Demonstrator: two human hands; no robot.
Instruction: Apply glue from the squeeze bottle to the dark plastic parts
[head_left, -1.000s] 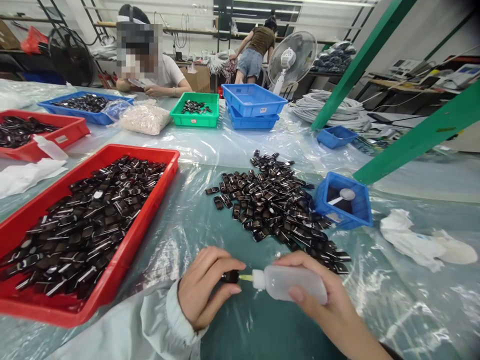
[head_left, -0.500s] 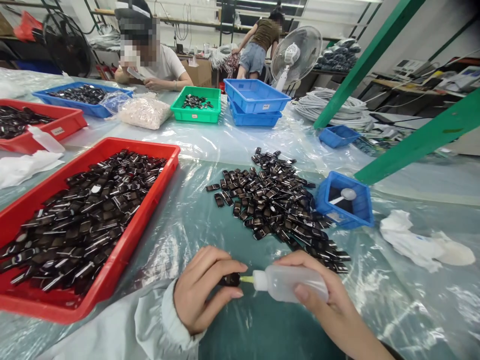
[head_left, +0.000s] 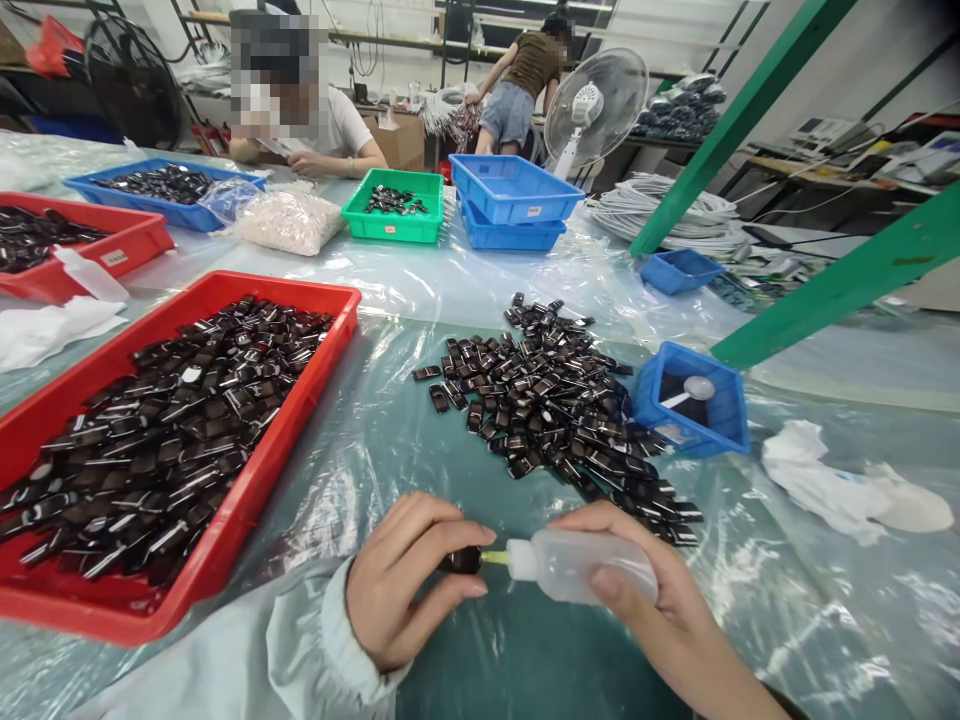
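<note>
Between thumb and fingers, my left hand (head_left: pixel 412 585) holds a small glossy black plastic piece (head_left: pixel 466 559), partly hidden by the fingers. My right hand (head_left: pixel 645 575) is wrapped round a translucent white squeeze bottle (head_left: pixel 574 565) lying nearly level. Its thin yellowish nozzle (head_left: pixel 495 557) points left and meets the end of the black piece; whether liquid comes out cannot be seen. Just beyond my hands spreads a loose pile of similar black pieces (head_left: pixel 547 390). To the left, a large red tray (head_left: pixel 330 370) is filled with more such pieces.
A small blue bin (head_left: pixel 694 435) with a white spoon stands right of the pile, by a green post (head_left: pixel 825 290). Crumpled white tissue (head_left: pixel 817 480) lies at right. Farther back are a green tray (head_left: pixel 394 230), stacked blue trays (head_left: pixel 517 210) and a seated person (head_left: pixel 345 130).
Both hands, the black piece and the bottle hold almost the same position. Only a very slight shift of the whole view shows.
</note>
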